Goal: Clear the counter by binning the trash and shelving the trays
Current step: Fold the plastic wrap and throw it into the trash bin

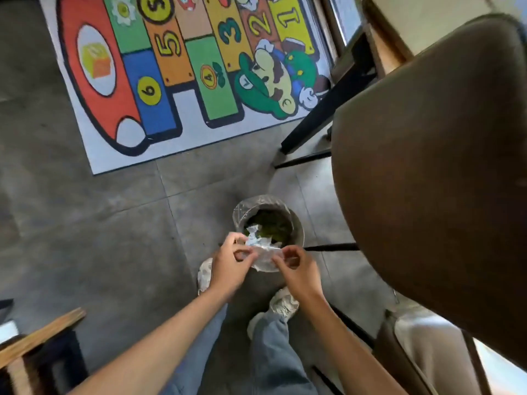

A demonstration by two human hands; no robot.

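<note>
On the grey tiled floor [99, 252], below the big brown padded chair back [427, 166], stands the small round metal bin with a clear plastic liner [298, 223], already holding green waste. Just over its near rim, the left hand [228, 266] and right hand [299, 269] each pinch with thumb and fingertips a crumpled clear plastic wrapper with white paper scraps [263, 252]; what is inside is probably blurred. To do it well, move it forward over the opening, then loosen both grips together.
</note>
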